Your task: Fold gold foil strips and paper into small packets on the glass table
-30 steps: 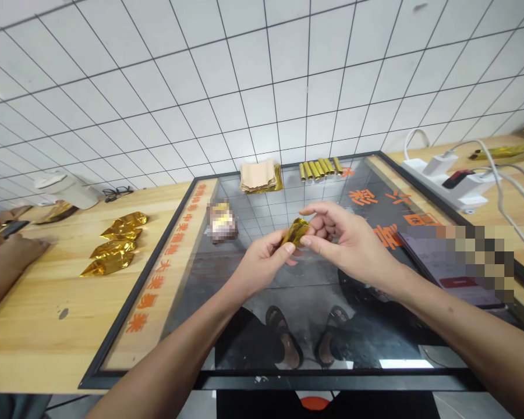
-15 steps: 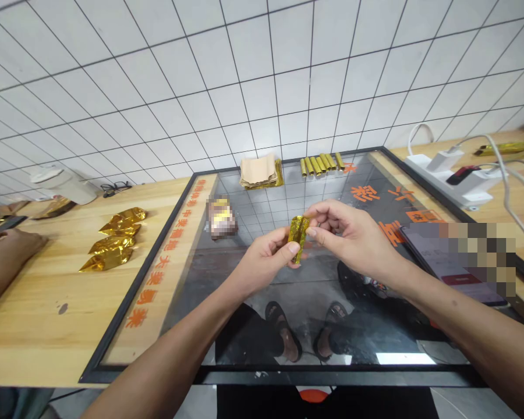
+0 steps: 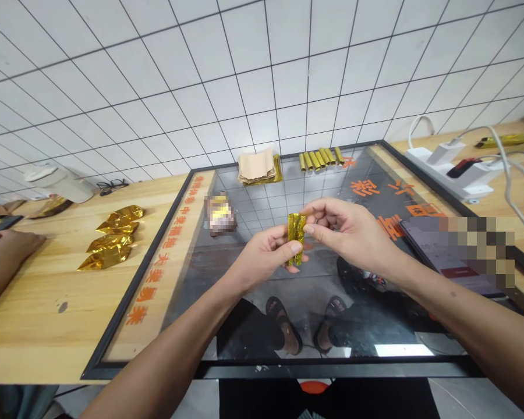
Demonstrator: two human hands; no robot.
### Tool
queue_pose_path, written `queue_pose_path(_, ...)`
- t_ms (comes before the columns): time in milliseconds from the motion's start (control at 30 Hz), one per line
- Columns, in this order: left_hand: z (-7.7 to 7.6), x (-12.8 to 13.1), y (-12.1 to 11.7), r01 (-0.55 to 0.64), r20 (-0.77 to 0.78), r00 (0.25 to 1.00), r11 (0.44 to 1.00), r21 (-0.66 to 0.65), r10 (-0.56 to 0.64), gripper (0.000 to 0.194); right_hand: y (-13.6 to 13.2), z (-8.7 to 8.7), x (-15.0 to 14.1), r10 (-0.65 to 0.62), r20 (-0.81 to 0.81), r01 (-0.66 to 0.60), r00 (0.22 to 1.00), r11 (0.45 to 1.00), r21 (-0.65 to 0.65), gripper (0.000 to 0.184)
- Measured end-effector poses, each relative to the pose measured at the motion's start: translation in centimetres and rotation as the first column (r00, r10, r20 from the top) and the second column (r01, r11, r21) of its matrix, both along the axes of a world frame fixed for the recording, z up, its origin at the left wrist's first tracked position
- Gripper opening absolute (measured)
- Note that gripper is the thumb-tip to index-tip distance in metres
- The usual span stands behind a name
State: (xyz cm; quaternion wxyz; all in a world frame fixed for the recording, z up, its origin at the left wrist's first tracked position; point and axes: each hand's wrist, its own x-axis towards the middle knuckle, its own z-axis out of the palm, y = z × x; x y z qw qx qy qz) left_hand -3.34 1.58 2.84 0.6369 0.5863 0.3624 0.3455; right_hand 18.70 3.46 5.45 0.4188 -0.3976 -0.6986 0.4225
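Foil packet [image 3: 296, 238], pinched in left hand [image 3: 262, 257], right hand [image 3: 347, 230], four others [image 3: 117, 227] nearby

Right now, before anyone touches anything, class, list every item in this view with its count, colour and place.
folded foil piece: one, gold, held between both hands
foil packets: four, gold, on the wooden tabletop at left
foil tubes: several, gold, in a row at the far edge of the glass top
paper stack: one, tan, on gold foil, left of the tubes
blurred object: one, colour unclear, on the glass top
power strip: one, white, on the right-hand tabletop
co-worker's hand: one, at the left edge, by a dark phone
left hand: pinching the foil piece
right hand: pinching the foil piece
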Motion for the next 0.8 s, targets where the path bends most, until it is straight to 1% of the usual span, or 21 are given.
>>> queue_pose_path(233,0.35,0.12,-0.12,-0.042,-0.102,0.994,0.997,0.061,0.048,0.047,0.08,-0.06,0.05,0.003,0.015,-0.004,1.0,0.998,0.059,0.018)
queue_pose_path(400,0.44,0.26,-0.28,-0.061,-0.174,0.981,0.983,0.173,0.091,0.039,0.06,-0.29,0.09,0.018,0.025,-0.02,1.0,0.995,0.095,0.016)
queue_pose_path(500,0.38,0.32,-0.32,-0.069,-0.182,0.977,0.972,0.225,0.111,0.033,0.01,-0.1,0.03,0.01,0.047,-0.016,0.999,0.992,0.124,0.014)
queue_pose_path(633,0.48,0.3,-0.31,-0.064,-0.166,0.981,0.972,0.226,0.103,0.035,-0.02,0.15,0.0,0.013,0.048,-0.02,0.999,0.991,0.134,0.012)
queue_pose_path(733,0.6,0.19,-0.3,-0.042,-0.141,0.987,0.979,0.199,0.071,0.037,0.01,0.0,0.06,0.025,0.03,-0.028,0.999,0.993,0.118,0.013)
queue_pose_path(800,0.6,0.13,-0.27,-0.038,-0.132,0.989,0.978,0.204,0.066,0.036,0.04,-0.18,0.07,0.027,0.02,-0.029,0.999,0.993,0.115,0.013)
